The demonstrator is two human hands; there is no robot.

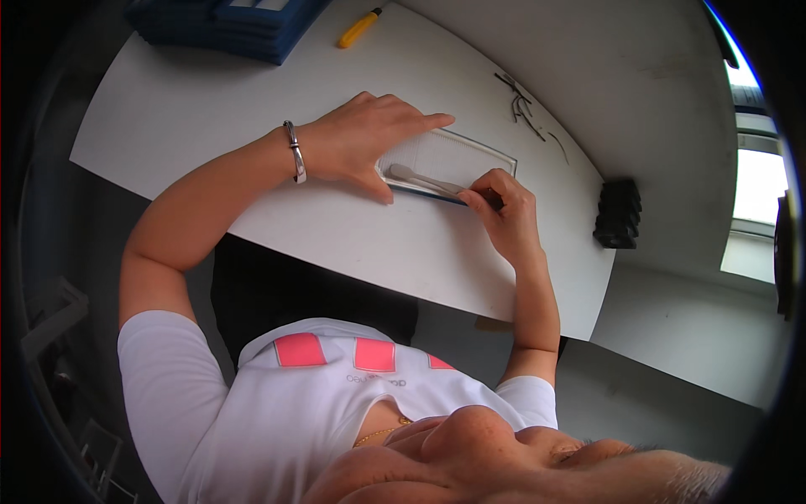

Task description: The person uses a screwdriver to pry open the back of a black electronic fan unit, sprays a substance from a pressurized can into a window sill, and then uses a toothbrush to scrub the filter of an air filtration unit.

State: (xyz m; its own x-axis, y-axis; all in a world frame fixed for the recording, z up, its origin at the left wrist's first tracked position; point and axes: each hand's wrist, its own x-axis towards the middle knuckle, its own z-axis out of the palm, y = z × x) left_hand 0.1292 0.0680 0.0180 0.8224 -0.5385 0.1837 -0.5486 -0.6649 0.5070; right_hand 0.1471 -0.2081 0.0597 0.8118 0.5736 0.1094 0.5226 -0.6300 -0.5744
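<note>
On the white table lies a flat rectangular panel [478, 157] with a clear or pale face and a thin dark rim. My left hand [357, 139] spans its left end, fingers spread, with the thumb by the near edge and the index finger stretched along the far edge. My right hand [506, 212] is at the near right corner, its fingers closed round a thin grey spatula-like tool [424, 179]. The tool's flat rounded tip points left and lies over the panel's near left part. My right fingers hide its other end.
A stack of blue trays or folders [243, 29] sits at the far left of the white table [336, 248]. Near the far edge lies a yellow-handled tool [359, 28]. Several dark thin strips [525, 109] are scattered by the wall. A black stacked block [618, 214] stands at the right.
</note>
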